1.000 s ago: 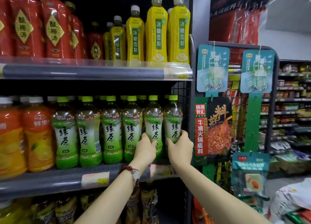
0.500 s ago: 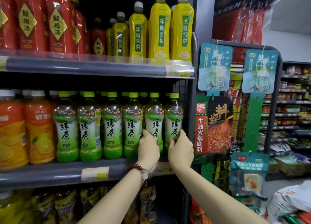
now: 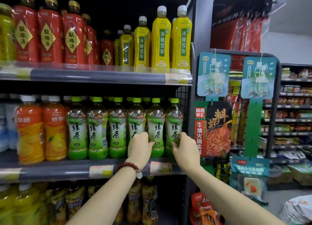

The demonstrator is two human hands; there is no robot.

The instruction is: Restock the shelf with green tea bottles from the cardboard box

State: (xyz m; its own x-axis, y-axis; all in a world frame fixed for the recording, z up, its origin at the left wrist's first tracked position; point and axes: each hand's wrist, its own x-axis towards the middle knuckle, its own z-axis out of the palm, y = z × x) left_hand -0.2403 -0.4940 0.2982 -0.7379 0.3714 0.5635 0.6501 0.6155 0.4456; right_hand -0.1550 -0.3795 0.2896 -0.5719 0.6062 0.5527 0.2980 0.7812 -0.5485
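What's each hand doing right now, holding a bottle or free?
Left hand: holding the fourth green tea bottle in the front row, fingers curled on it.
Right hand: holding the rightmost green tea bottle, thumb and fingers around it.

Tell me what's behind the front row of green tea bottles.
Behind the front row of green tea bottles, more green caps show a second row. Anything deeper is hidden in shadow.

Orange juice bottles, hotpot packet
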